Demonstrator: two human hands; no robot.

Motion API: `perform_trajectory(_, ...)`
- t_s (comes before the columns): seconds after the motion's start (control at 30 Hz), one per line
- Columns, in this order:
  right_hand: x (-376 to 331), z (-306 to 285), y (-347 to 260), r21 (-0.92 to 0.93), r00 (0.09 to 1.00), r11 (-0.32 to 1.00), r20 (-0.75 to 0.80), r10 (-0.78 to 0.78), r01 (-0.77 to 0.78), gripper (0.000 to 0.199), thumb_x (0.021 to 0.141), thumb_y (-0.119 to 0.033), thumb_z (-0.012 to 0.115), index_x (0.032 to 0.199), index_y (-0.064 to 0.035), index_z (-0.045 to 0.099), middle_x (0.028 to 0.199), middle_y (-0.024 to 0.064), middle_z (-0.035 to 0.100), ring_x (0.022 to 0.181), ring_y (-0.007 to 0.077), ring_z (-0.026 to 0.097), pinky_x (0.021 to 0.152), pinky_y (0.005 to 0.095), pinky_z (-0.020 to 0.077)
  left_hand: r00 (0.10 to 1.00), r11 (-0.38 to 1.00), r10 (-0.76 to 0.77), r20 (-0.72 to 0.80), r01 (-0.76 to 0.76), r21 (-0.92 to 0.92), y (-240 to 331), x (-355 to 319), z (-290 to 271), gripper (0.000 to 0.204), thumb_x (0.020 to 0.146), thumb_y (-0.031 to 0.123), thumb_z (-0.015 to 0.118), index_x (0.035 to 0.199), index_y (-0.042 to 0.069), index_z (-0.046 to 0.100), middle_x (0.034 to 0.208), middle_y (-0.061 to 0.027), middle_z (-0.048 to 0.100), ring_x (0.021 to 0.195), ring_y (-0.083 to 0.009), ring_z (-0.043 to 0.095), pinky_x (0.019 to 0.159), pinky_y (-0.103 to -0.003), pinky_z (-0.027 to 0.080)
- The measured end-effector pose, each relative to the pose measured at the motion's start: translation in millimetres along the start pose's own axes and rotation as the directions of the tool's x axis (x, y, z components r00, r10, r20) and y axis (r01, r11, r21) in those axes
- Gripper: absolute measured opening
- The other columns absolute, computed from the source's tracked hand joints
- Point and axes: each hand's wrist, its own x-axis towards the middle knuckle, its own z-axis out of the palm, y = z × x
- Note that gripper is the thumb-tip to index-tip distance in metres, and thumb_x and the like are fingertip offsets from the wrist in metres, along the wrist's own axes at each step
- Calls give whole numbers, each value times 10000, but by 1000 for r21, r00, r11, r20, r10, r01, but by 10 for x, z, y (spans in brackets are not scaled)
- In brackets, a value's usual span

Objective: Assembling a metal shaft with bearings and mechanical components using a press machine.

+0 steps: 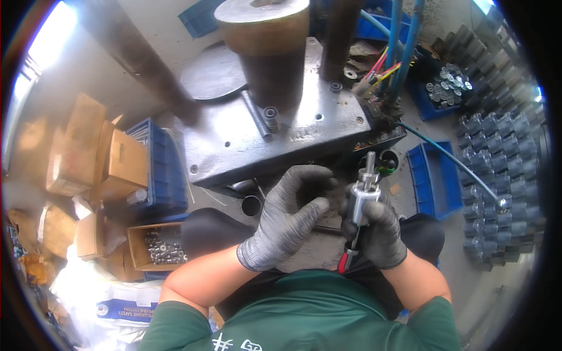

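My right hand, in a grey work glove, is wrapped round a stepped metal shaft piece, its thin end pointing up and away. In the same grip is a tool with a black and red handle; its working end is hidden by the hand. My left hand, gloved too, is held beside it with curved fingers and thumb apart, nothing visible in them. Beyond both hands is a thick steel press table. A steel rod and a short ringed metal part are on it.
A heavy press column rises from the table. At left are cardboard boxes, a blue crate and a box of small metal parts. At right stand a blue bin, stacked metal cylinders and a ball-ended lever.
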Motion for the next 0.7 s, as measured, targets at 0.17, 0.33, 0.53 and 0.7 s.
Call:
perform_trajectory(0.17, 139, -157, -157, 236, 994, 967, -69, -83, 98, 540, 884, -448, 726, 1232, -48, 623, 965, 83, 646, 650, 125, 548, 575, 288, 445, 949, 940, -316, -9, 312, -136, -205, -58, 33, 435, 906, 96, 698, 1315, 45, 562, 1197, -97, 652, 1077, -186, 661, 955, -331, 538)
perform_trajectory(0.33, 188, -227, -211, 304, 981, 940, -158, -113, 157, 505, 900, -449, 727, 1197, -58, 607, 969, 72, 630, 694, 117, 544, 600, 284, 457, 812, 824, -553, 189, 566, -21, -350, -101, 165, 491, 948, 326, 631, 1319, 12, 561, 1226, -103, 661, 1070, -189, 668, 916, -324, 544)
perform_trajectory(0.53, 228, -316, -187, 366, 987, 919, -118, -109, 145, 507, 911, -451, 726, 1198, -51, 604, 973, 79, 623, 733, 137, 554, 647, 311, 464, 745, 782, -586, 318, 623, -19, -392, -113, 218, 526, 964, 362, 622, 1334, -10, 580, 1268, -114, 672, 1039, -175, 668, 929, -311, 544)
perform_trajectory(0.7, 251, -365, -209, 556, 997, 828, -36, -69, 77, 514, 919, -433, 709, 1200, -13, 609, 975, 78, 609, 744, 137, 538, 661, 311, 471, 770, 797, -533, 350, 597, -98, -290, -95, 227, 495, 890, 219, 653, 1304, -48, 606, 1181, -116, 680, 976, -165, 661, 897, -291, 551)
